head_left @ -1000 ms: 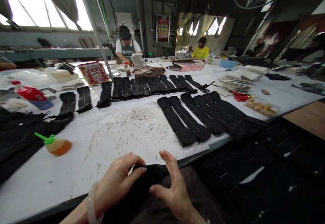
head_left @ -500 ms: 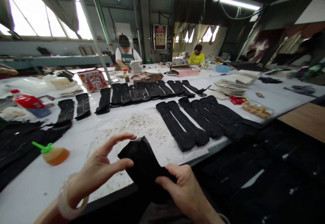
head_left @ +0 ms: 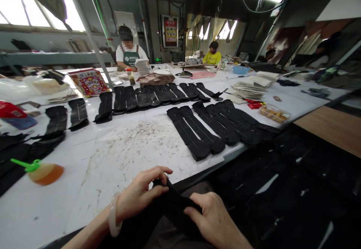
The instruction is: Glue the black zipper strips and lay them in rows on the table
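A black fabric piece (head_left: 180,207) is stretched between my two hands, low at the table's front edge. My left hand (head_left: 143,190), with a pale bangle (head_left: 113,215) on its wrist, pinches the top edge between thumb and fingers. My right hand (head_left: 210,215) grips the other end, thumb on top. The lower part of the fabric blends into dark clothing, so its outline is hard to see. Nearest on the table are flat black fabric strips (head_left: 194,136) laid side by side, with a longer row of black strips (head_left: 152,95) behind them.
On the left stand a squeeze bottle (head_left: 45,173) with a green spout and a red-capped bottle (head_left: 17,115). Thread scraps (head_left: 135,136) litter the white table. A plastic box of food (head_left: 274,113) and stacked pale sheets (head_left: 248,89) lie right. Two people (head_left: 128,53) work across the table.
Both hands have brought the black fabric lower and closer. My left hand has moved right and closed from a spread grip to a pinch on its edge. The view has shifted right.
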Demonstrator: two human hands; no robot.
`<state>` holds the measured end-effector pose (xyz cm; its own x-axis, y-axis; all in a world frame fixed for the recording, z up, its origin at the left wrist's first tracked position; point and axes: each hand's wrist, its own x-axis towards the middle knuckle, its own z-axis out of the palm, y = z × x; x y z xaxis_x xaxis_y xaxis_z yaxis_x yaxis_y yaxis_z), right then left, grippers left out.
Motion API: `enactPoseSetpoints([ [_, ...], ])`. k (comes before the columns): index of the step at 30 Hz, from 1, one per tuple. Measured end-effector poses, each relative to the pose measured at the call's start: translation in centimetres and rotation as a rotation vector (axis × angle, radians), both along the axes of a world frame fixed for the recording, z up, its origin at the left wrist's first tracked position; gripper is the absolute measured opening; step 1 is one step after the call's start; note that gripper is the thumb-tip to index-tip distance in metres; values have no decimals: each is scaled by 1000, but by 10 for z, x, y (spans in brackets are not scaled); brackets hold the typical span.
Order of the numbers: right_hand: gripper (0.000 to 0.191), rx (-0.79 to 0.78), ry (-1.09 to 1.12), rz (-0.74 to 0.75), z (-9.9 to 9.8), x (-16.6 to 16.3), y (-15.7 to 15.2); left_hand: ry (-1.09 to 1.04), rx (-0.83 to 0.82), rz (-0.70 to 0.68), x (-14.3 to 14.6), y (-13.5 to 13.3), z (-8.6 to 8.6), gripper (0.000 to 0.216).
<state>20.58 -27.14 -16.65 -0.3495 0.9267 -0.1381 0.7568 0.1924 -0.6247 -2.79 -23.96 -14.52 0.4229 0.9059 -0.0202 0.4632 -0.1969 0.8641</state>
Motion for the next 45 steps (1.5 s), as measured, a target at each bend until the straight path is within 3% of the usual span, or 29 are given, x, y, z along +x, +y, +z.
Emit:
enactPoseSetpoints([
  [3,19,-48,-6,-36,-6,10,-8,-54,-73,7,12,-4,-12,7],
  [7,20,-132,286,-8,-11,13,-7,-75,-73,0,24,-8,-21,7],
  [12,35,-203,559,-18,-19,-3,2,-39,1,-33,29,-9,-25,6],
  [20,39,-140,639,-97,-20,-21,9,-117,-7,7,29,-8,-21,18],
  [25,40,-89,608,-93,-22,-17,4,-334,-279,82,22,-2,-28,44],
  [29,37,-33,572,-93,-23,-13,4,-525,-578,98,20,-2,-37,38],
  [32,18,244,573,-78,-27,-12,7,-674,-699,138,24,-4,-37,35],
  [33,24,401,563,-42,-27,-12,9,-700,-698,150,26,-4,-36,35],
  [35,37,727,475,94,-27,-9,14,-720,-688,169,29,-4,-33,34],
  [38,36,1059,203,347,-18,-1,21,-713,-680,180,31,-2,-30,33],
  [41,28,1224,13,509,-4,6,27,-717,-673,164,31,-1,-28,33],
  [45,34,1283,-28,627,6,12,35,-680,-686,132,31,0,-26,35],
])
